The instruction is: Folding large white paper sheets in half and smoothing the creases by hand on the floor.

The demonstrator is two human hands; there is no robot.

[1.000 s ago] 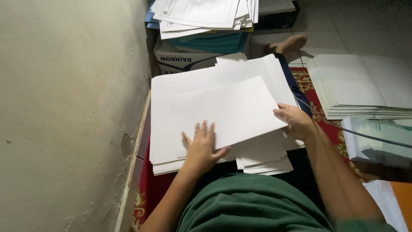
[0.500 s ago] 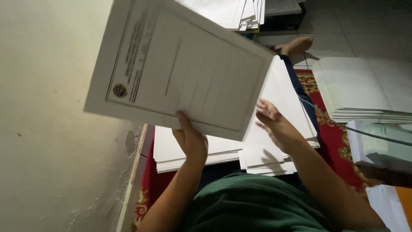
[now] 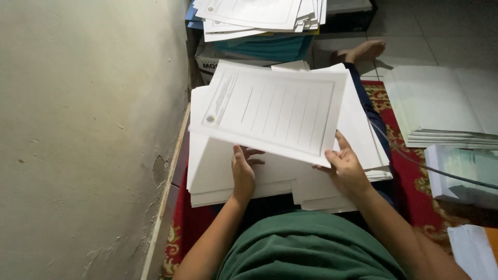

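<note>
A printed white sheet (image 3: 275, 111) with a ruled table and a small round emblem is held face up over my lap. My left hand (image 3: 243, 171) grips its near edge from below, thumb on top. My right hand (image 3: 346, 168) pinches its near right corner. Under the sheet lie two white paper stacks (image 3: 218, 176) side by side on my legs, the right one partly hidden by the sheet.
A bare plaster wall (image 3: 88, 129) runs close on the left. Ahead, loose papers (image 3: 259, 15) top a teal box (image 3: 270, 46). More paper stacks (image 3: 446, 109) and a white bundle (image 3: 461, 173) sit on the right, on tiles and a red patterned rug (image 3: 415, 176). My bare foot (image 3: 363, 51) points forward.
The sheet, lifted up toward the camera half a second ago, has come down lower and flatter over the stacks. My right hand moved from the stack to grip the sheet's corner.
</note>
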